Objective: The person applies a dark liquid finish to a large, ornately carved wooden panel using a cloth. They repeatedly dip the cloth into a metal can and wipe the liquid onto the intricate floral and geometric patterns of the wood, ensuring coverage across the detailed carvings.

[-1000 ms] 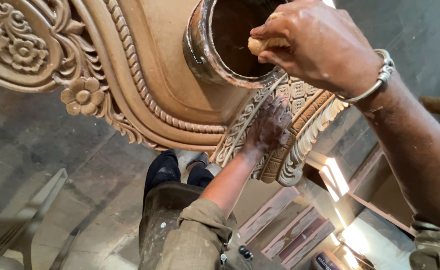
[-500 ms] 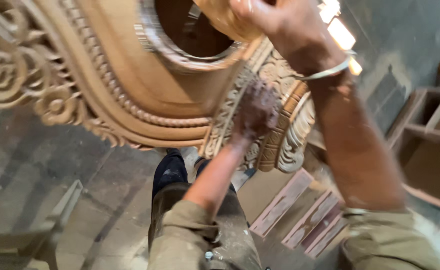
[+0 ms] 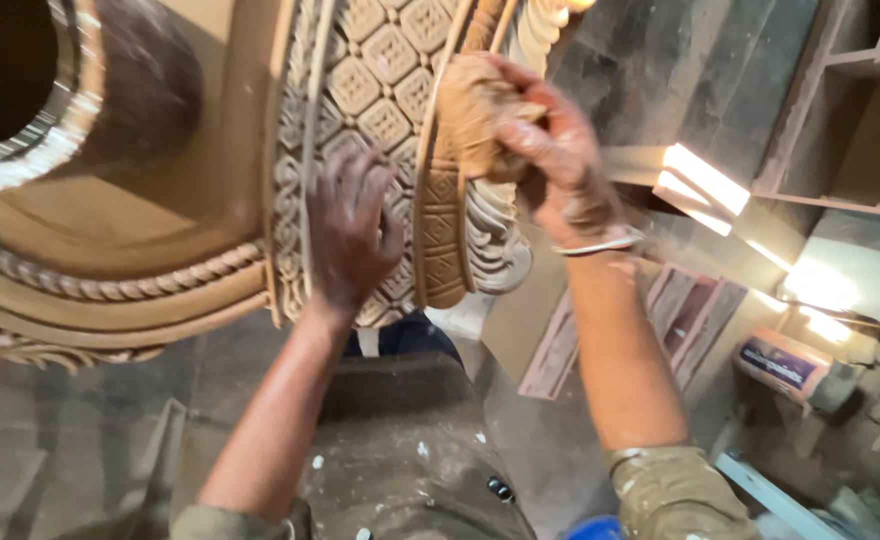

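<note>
A large carved wooden panel (image 3: 390, 60) with lattice, rope and scroll ornament fills the upper left. My left hand (image 3: 352, 230) lies flat on its lattice band, fingers spread and stained dark. My right hand (image 3: 550, 150) is closed on a brown stained rag (image 3: 472, 110) and presses it against the carved rim (image 3: 442, 230) of the panel. A thin bracelet circles my right wrist. A dark round tin (image 3: 80, 90) stands on the panel at the upper left.
Wooden frames (image 3: 660, 320) lie on the grey floor to the right. A shelf unit (image 3: 850, 120) stands at the upper right, and a small can (image 3: 785, 365) lies below it. My legs in stained trousers (image 3: 400, 440) are underneath.
My right hand has come away from the tin's mouth and down onto the carved rim with the rag. The view has swung right; the left hand stays on the lattice.
</note>
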